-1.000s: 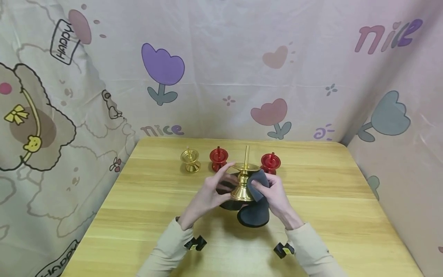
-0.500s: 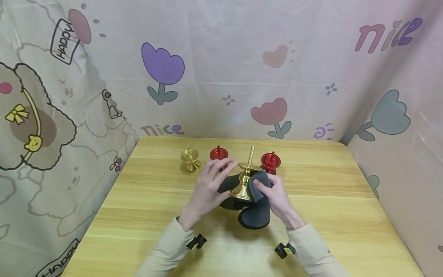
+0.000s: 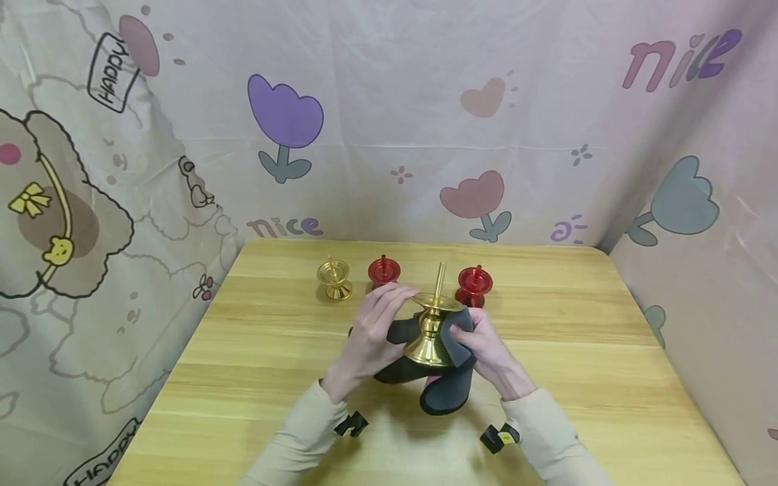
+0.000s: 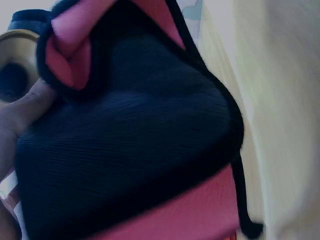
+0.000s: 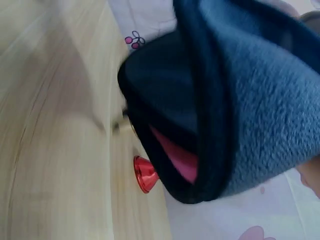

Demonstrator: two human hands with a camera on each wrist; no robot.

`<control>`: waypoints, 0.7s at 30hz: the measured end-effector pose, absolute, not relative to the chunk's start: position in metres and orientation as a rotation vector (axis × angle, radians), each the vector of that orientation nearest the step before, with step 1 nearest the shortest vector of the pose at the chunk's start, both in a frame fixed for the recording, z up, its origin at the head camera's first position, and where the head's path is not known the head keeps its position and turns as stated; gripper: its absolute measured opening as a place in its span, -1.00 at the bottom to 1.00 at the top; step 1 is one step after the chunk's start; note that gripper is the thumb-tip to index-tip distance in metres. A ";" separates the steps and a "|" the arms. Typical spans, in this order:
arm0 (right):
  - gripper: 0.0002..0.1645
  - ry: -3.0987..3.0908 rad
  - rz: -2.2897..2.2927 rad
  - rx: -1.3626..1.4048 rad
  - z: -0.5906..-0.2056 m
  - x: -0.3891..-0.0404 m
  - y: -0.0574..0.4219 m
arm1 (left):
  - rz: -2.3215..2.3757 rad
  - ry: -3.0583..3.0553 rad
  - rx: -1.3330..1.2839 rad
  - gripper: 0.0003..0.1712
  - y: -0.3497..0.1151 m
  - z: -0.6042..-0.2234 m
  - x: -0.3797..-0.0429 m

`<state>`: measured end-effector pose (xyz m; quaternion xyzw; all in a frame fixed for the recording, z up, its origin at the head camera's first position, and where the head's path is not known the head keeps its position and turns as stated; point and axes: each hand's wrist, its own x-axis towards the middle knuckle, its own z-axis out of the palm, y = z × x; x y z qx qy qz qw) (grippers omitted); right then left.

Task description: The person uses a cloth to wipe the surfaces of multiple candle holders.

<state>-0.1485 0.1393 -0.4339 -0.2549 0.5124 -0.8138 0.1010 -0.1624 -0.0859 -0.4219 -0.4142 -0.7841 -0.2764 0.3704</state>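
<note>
A gold candle holder (image 3: 428, 347) with a wide dish and a tall spike is held up over the table, tilted slightly. My left hand (image 3: 371, 332) grips it from the left, fingers at the dish and thumb by the flared base. My right hand (image 3: 489, 345) pinches a grey cloth (image 3: 446, 395) against its right side. The cloth has black edging and hangs below and behind the holder. Its pink underside and dark face fill much of the left wrist view, where the holder's base (image 4: 31, 45) shows at upper left. Fuzzy grey cloth (image 5: 280, 105) hides most of the right hand in the right wrist view.
Along the back of the wooden table (image 3: 559, 324) stand a smaller gold candle holder (image 3: 335, 278), a red one (image 3: 384, 270) partly behind my left hand, and another red one (image 3: 474, 286). A printed curtain (image 3: 377, 101) hangs behind the table.
The gold candle holder first leaned right, then came slightly down and nearer. My left fingers lifted and settled by the dish. More cloth now shows at the left, behind the hand.
</note>
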 end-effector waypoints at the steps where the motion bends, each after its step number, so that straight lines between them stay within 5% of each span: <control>1: -0.82 1.480 -2.399 -0.772 -0.435 -0.149 0.139 | -0.733 -2.009 -1.062 -0.03 -0.085 -0.423 -0.163; 12: -0.81 1.513 -2.389 -0.621 -0.437 -0.146 0.143 | -0.620 -2.169 -1.191 0.24 -0.091 -0.412 -0.156; 21: -0.69 1.782 -2.245 -0.596 -0.434 -0.148 0.149 | -0.747 -2.208 -1.246 0.11 -0.100 -0.403 -0.154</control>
